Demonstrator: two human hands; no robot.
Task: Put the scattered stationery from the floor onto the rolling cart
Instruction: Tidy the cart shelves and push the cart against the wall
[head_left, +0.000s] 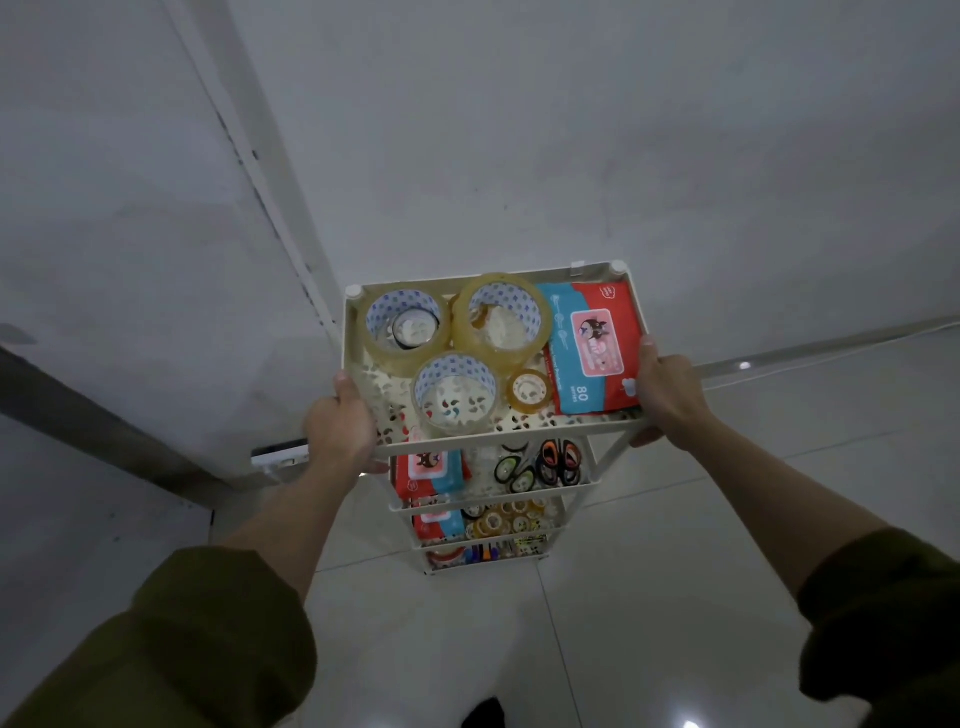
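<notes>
Fingers of the left hand (340, 423) curled under the near left corner of the rolling cart (587, 273), thumb on top of the rim, gripping it. Right hand (662, 391) gripped the near right corner the same way, thumb over the side rim, fingers wrapped below. Both olive sleeves ran to the lower corners of the frame.

Cart sat at frame center, cream, perforated trays, several tiers stacked.

Top tray: large clear tape roll (407, 326) upper left, a second large roll (503, 316) just beside it to the right, third roll (455, 392) nearer the front, small tape roll (530, 391) touching it on the right. Red and blue wipes pack (589, 347) filled the right side, lying flat.

Second tier: another wipes pack (434, 470) left, scissors (540, 465) with coloured handles right. Third tier: wipes pack left, many small tape rolls (506, 517) right. Bottom tier: pens and small items, too small to tell.

Cart stood on pale floor tiles (675, 597), against the grey wall (519, 130) in the upper frame.
</notes>
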